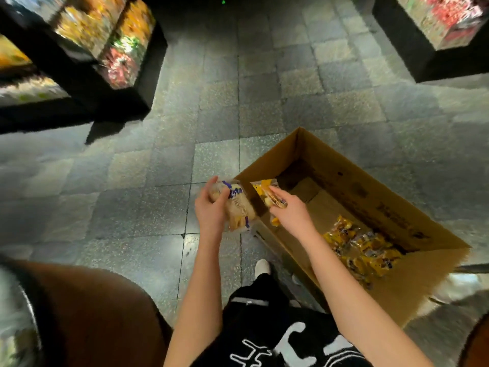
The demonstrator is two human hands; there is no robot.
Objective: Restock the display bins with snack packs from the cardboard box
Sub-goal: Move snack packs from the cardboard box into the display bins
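Observation:
An open cardboard box (375, 205) stands on the tiled floor at the right. Several yellow snack packs (362, 250) lie in its near corner. My left hand (211, 207) grips a clear pack with purple print (239, 207), held just left of the box's edge. A yellow snack pack (267, 193) is pinched in my right hand (291, 211) over the box's left end. Black display bins (116, 62) full of colourful packs stand at the upper left, blurred.
Another black display bin (439, 35) with red packs is at the upper right. A brown rounded object (92, 313) fills the lower left. My dark trousers and a white shoe (262, 268) are beside the box. Open tiled floor lies between box and bins.

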